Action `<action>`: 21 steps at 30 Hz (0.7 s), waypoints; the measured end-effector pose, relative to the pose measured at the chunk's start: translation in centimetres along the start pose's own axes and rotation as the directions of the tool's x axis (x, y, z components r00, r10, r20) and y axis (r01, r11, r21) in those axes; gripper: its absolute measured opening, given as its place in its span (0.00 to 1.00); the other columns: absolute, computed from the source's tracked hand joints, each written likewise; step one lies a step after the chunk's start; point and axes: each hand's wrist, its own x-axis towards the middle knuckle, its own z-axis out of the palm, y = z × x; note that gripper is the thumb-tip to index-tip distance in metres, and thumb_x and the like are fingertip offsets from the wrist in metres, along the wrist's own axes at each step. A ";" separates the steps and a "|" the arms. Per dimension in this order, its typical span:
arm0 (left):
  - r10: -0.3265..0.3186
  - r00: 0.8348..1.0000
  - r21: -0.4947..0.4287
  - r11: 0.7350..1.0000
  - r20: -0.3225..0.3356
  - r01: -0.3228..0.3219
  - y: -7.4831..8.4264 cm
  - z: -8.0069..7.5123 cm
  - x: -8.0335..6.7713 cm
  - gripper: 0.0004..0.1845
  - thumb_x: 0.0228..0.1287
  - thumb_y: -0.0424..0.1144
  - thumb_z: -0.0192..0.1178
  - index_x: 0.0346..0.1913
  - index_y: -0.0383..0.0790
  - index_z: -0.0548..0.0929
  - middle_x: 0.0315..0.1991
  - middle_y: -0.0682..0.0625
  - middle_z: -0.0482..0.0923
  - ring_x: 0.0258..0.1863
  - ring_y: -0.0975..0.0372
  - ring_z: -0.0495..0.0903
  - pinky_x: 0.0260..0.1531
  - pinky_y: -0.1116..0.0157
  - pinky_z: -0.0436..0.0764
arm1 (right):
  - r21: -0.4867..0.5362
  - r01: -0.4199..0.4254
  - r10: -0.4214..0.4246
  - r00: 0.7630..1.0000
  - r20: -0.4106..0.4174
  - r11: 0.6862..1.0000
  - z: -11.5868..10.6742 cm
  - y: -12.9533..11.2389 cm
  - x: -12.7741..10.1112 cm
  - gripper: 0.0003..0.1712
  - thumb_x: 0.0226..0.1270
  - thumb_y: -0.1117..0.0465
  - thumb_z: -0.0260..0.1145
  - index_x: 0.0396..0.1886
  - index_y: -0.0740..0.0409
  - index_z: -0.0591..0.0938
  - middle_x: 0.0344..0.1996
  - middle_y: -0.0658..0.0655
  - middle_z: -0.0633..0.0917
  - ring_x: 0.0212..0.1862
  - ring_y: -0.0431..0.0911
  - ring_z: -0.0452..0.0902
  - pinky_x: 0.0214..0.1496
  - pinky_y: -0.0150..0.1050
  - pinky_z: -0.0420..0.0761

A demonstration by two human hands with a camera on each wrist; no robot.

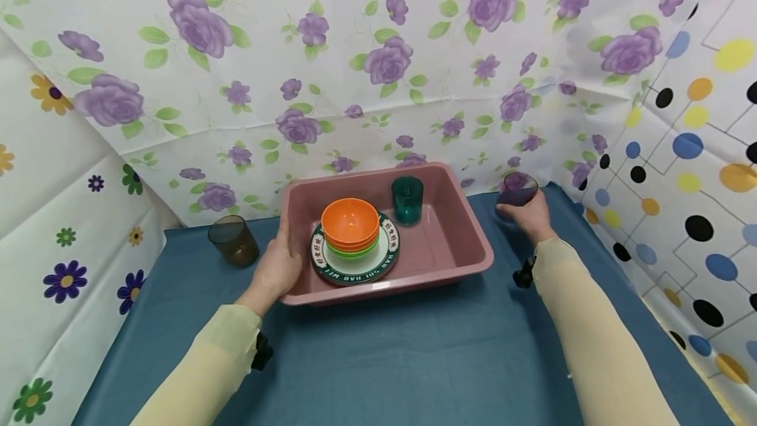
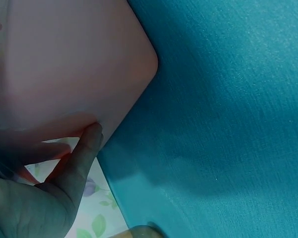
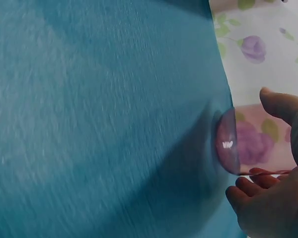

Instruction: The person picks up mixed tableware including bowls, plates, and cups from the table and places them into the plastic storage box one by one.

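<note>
A pink basin (image 1: pixel 437 242) stands on the table. In it is a white plate with a dark green lettered rim (image 1: pixel 387 235), bearing a stack of orange bowls (image 1: pixel 350 219) over a green bowl (image 1: pixel 353 255). Behind, to the right of the plate, there is a teal cup (image 1: pixel 407 201). My left hand (image 1: pixel 276 271) holds the basin's left side, its fingers (image 2: pixel 87 146) against the outer wall; the thumb's contact is hidden in the left wrist view. At the back right, my right hand (image 1: pixel 532 217) curls around a see-through purple cup (image 3: pixel 258 141).
A smoky brown cup (image 1: pixel 233 242) stands left of the basin, near the back edge. Blue cloth (image 1: pixel 402 360) covers the table. Floral sheeting (image 1: pixel 331 71) rises behind it, and patterned sheets close in the left and right sides.
</note>
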 end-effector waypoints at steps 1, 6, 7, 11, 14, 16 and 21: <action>0.001 1.000 0.002 1.000 0.002 -0.001 0.0 0.0 0.0 0.47 0.79 0.32 0.49 0.83 0.57 0.28 0.51 0.31 0.80 0.38 0.49 0.87 0.47 0.45 0.84 | 0.017 -0.002 0.002 1.000 -0.011 1.000 0.1 0.0 -0.1 0.61 0.62 0.59 0.77 0.81 0.66 0.47 0.76 0.71 0.58 0.76 0.64 0.56 0.76 0.58 0.60; -0.001 1.000 -0.005 1.000 0.002 0.001 0.1 -0.1 0.0 0.47 0.79 0.32 0.49 0.83 0.58 0.28 0.51 0.31 0.80 0.38 0.50 0.88 0.47 0.45 0.85 | 0.042 -0.052 0.054 0.998 -0.028 0.998 0.4 -0.2 -0.2 0.60 0.63 0.60 0.76 0.82 0.65 0.45 0.76 0.71 0.57 0.76 0.63 0.56 0.76 0.57 0.60; -0.006 1.000 -0.006 1.000 0.002 0.006 0.1 -0.1 0.0 0.46 0.79 0.33 0.49 0.83 0.58 0.29 0.53 0.31 0.80 0.38 0.49 0.87 0.47 0.46 0.85 | 0.039 -0.061 0.062 0.998 -0.027 0.997 0.4 -0.2 -0.3 0.60 0.64 0.60 0.75 0.82 0.65 0.45 0.76 0.71 0.57 0.76 0.63 0.57 0.76 0.57 0.60; -0.031 0.999 -0.015 0.999 0.008 0.031 0.2 0.1 -0.1 0.45 0.80 0.34 0.48 0.83 0.59 0.30 0.58 0.31 0.76 0.43 0.47 0.87 0.47 0.46 0.84 | 0.019 -0.092 0.093 0.995 -0.033 0.996 0.4 0.0 -0.3 0.58 0.64 0.60 0.75 0.81 0.66 0.47 0.75 0.71 0.60 0.75 0.63 0.59 0.75 0.57 0.61; -0.041 0.999 -0.012 0.999 0.008 0.041 0.2 0.1 -0.1 0.43 0.81 0.35 0.47 0.83 0.59 0.31 0.59 0.31 0.75 0.45 0.45 0.86 0.47 0.46 0.84 | 0.010 -0.102 0.102 0.994 -0.040 0.995 0.6 0.1 -0.2 0.57 0.64 0.60 0.75 0.81 0.66 0.48 0.75 0.71 0.61 0.74 0.63 0.60 0.75 0.56 0.62; -0.037 0.999 -0.006 0.999 0.004 0.037 0.1 0.1 -0.1 0.42 0.82 0.36 0.46 0.83 0.58 0.31 0.59 0.31 0.76 0.44 0.46 0.87 0.47 0.46 0.84 | 0.005 -0.102 0.102 0.994 -0.041 0.995 0.7 0.2 -0.2 0.56 0.64 0.60 0.75 0.80 0.66 0.49 0.74 0.71 0.62 0.74 0.63 0.61 0.74 0.56 0.63; -0.015 1.000 0.001 1.000 -0.005 0.015 0.0 0.1 0.0 0.42 0.82 0.35 0.45 0.83 0.56 0.31 0.57 0.30 0.77 0.41 0.48 0.88 0.46 0.46 0.85 | -0.001 -0.102 0.102 0.994 -0.028 0.995 0.8 0.1 -0.2 0.53 0.65 0.61 0.74 0.79 0.68 0.51 0.73 0.73 0.63 0.72 0.65 0.62 0.73 0.58 0.65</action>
